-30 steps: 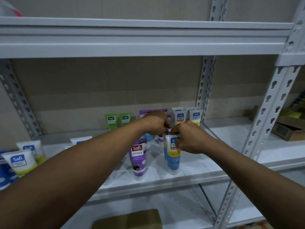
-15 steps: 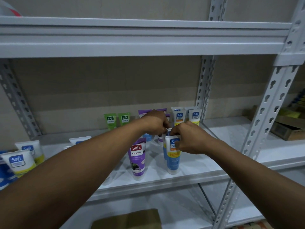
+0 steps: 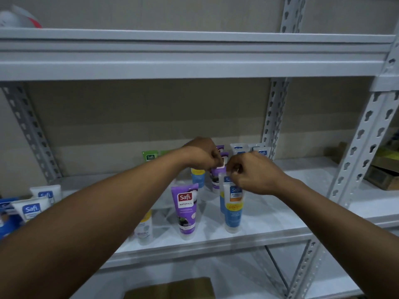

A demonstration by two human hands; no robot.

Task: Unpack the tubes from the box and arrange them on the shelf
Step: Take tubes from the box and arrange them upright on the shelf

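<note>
Head view: both hands have crept up-frame, deeper onto the shelf (image 3: 280, 214). At centre, the left hand (image 3: 203, 155) pinches a mid-row purple tube (image 3: 217, 179). The right hand (image 3: 251, 173) curls close beside it, above the front blue tube (image 3: 233, 212); whether it grips anything is unclear. They are probably straightening the rows.

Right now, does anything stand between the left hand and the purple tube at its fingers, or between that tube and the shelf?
Nothing visible does. The left hand already pinches the top of the purple tube, which seems to stand on the shelf. The right hand is close beside it.
</note>
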